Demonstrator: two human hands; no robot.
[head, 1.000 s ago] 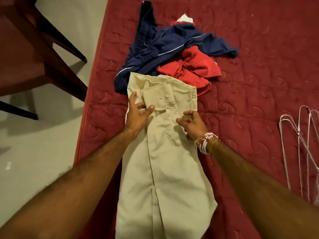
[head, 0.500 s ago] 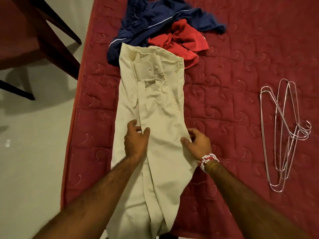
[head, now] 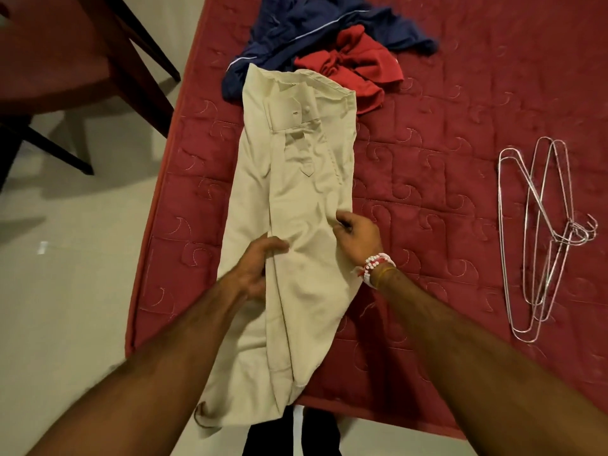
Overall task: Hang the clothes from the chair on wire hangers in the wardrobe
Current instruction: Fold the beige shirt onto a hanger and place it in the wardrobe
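Evidently we straighten the beige cotton trousers (head: 296, 179) on the red quilted bed (head: 427, 166), left hand (head: 258, 263) and right hand (head: 357, 238) pinching cloth in curled fingers (head: 277, 245); next, probably, one hand must fetch a silver wire hanger (head: 539, 232).

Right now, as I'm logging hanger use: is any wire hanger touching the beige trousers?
No, the wire hangers lie apart on the red mattress, well right of the beige trousers.

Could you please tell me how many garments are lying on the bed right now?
3: beige trousers lie lengthwise near the left edge of the mattress; a navy garment is crumpled beyond their waistband; a red garment overlaps it on the right. More may be hidden beneath.
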